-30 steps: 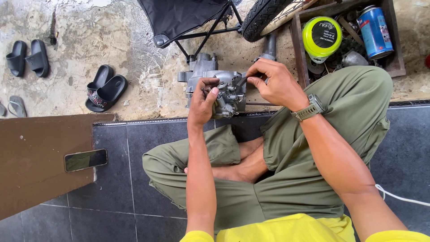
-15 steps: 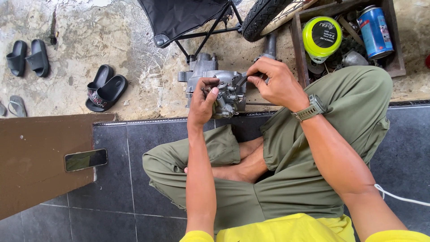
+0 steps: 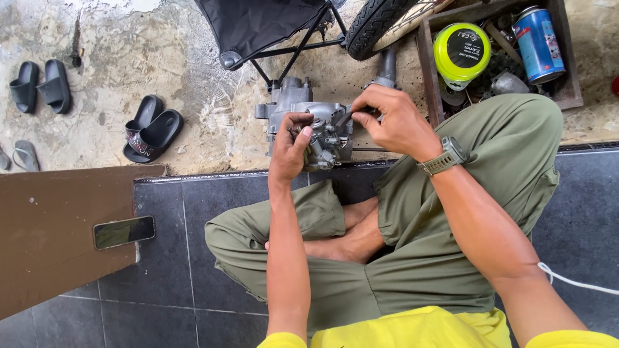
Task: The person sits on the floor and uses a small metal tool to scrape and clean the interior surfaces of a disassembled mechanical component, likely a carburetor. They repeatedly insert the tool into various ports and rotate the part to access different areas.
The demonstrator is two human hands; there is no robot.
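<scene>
I sit cross-legged on dark tiles with a grey metal carburetor [image 3: 325,132] held up in front of my knees. My left hand [image 3: 290,147] grips its lower left side, thumb on top. My right hand [image 3: 390,119] pinches a thin dark tool [image 3: 343,118] whose tip touches the top of the carburetor. A second grey engine part [image 3: 287,96] lies on the concrete just behind it. A green watch [image 3: 445,158] is on my right wrist.
A wooden crate [image 3: 431,71] at the upper right holds a yellow-green spool [image 3: 461,51], a blue spray can [image 3: 536,38] and small parts. A tyre [image 3: 374,22] and a folding chair [image 3: 258,26] stand behind. Sandals [image 3: 151,129] lie left. A phone [image 3: 124,232] rests on a brown board [image 3: 51,245].
</scene>
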